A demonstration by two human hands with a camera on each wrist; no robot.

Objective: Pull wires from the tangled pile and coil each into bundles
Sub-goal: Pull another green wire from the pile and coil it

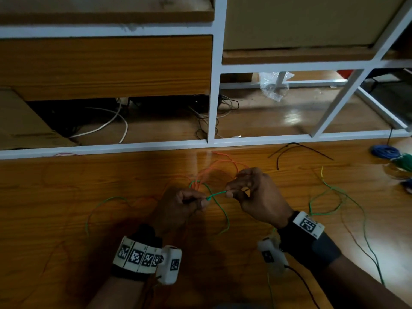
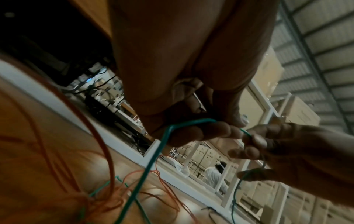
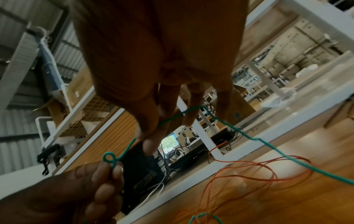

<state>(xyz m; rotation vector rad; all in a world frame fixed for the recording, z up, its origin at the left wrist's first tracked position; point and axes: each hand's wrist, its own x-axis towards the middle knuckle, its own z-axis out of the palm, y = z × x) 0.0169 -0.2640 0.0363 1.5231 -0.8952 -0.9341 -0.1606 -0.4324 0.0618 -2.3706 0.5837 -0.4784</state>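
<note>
A thin green wire (image 1: 217, 194) is stretched between my two hands above the wooden table (image 1: 66, 253). My left hand (image 1: 201, 200) pinches it at a small loop (image 3: 108, 157) between thumb and forefinger. My right hand (image 1: 229, 192) pinches the same wire a short way to the right, and the wire runs on over its other fingers (image 3: 191, 112). The rest of the green wire (image 2: 145, 174) hangs down to the table. A loose tangle of orange wires (image 1: 214, 168) lies just behind the hands, crossed by green strands.
More green wire (image 1: 330, 197) trails over the table at the right, and another strand (image 1: 100, 208) curves at the left. Black ties (image 1: 296, 150) lie near the white frame (image 1: 211, 121). Coiled blue (image 1: 384, 151) and green (image 1: 403, 161) bundles sit at the far right edge.
</note>
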